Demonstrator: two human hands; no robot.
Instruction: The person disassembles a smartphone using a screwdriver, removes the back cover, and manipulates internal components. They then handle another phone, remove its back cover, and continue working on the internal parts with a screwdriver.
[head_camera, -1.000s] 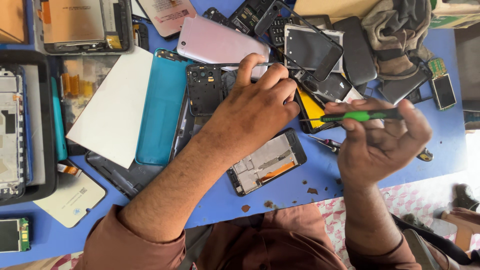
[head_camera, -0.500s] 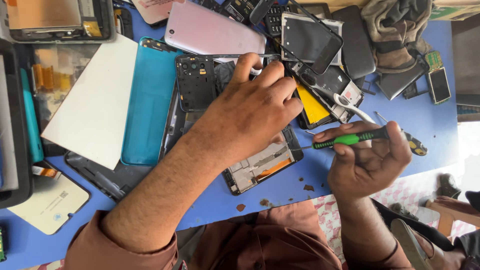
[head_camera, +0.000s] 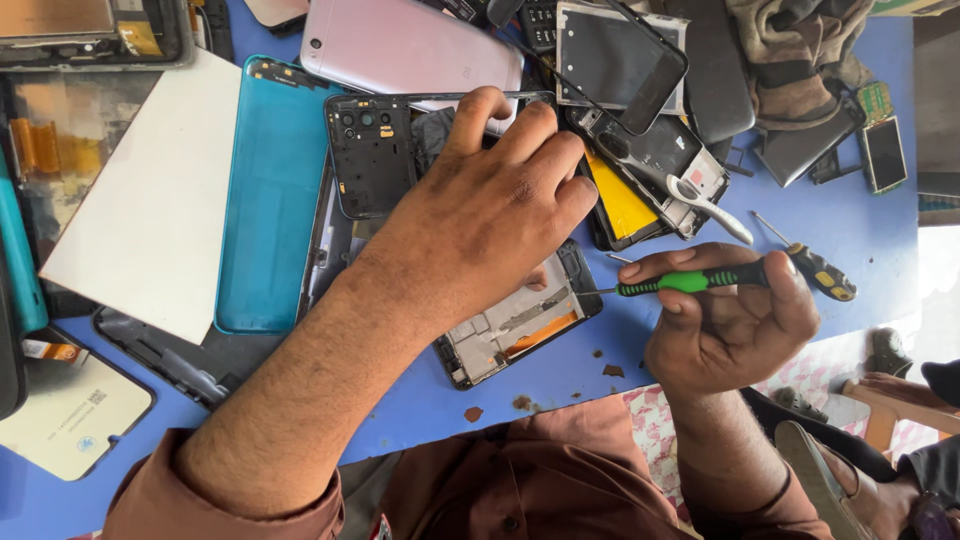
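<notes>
- left hand (head_camera: 490, 215) pressed palm-down on an opened phone chassis (head_camera: 450, 220) at frame centre; fingers spread flat over it, pinning rather than closing round it
- chassis has its back off; black camera-module plate at its upper left, exposed board and orange flex showing at lower right under the wrist
- right hand (head_camera: 725, 320) at centre right, fingers closed tight on a green-handled screwdriver (head_camera: 690, 281); shaft lies horizontal, tip pointing left toward the chassis lower edge; whether the tip touches, cannot tell
- second screwdriver, black-and-yellow handle (head_camera: 815, 268), lying on the blue table (head_camera: 850, 215) just above the right hand
- teal back cover (head_camera: 270, 200) left of the chassis, touching it; white panel (head_camera: 150, 200) further left, overlapping the teal cover's edge
- pink phone back (head_camera: 410, 50) at top centre, just above the chassis
- black phone with yellow battery (head_camera: 625, 195) right of the left-hand fingers; white plastic tool lying on it
- cracked screen assembly (head_camera: 620, 55) upper right of centre; folded cloth (head_camera: 790, 60) at upper right corner
- small display module (head_camera: 885, 150) at far right edge
</notes>
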